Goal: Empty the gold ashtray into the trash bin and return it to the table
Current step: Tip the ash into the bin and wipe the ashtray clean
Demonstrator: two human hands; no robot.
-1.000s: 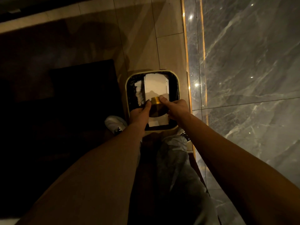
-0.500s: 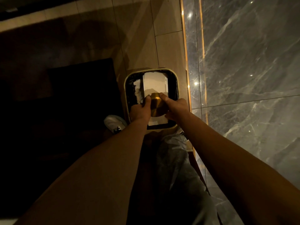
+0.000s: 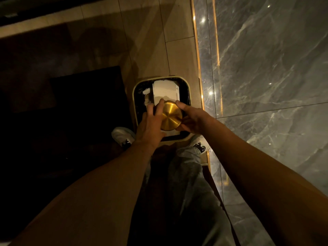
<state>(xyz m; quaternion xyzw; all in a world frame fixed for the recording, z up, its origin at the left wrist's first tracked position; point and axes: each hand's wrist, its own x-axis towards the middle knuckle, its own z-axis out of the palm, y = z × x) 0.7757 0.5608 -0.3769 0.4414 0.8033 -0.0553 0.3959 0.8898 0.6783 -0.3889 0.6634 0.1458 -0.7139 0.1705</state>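
Over the trash bin (image 3: 134, 103), both hands (image 3: 150, 125) (image 3: 192, 119) grip the upturned gold ashtray (image 3: 171, 115) by its edges.

Dim warm light, tan tiled floor (image 3: 147, 32), dark mat (image 3: 85, 96) at left, glossy grey marble wall (image 3: 275, 68) at right, glowing gold strip (image 3: 197, 59) along its base

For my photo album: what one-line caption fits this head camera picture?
Both hands, left and right, hold a gold ashtray upside down over an open trash bin.
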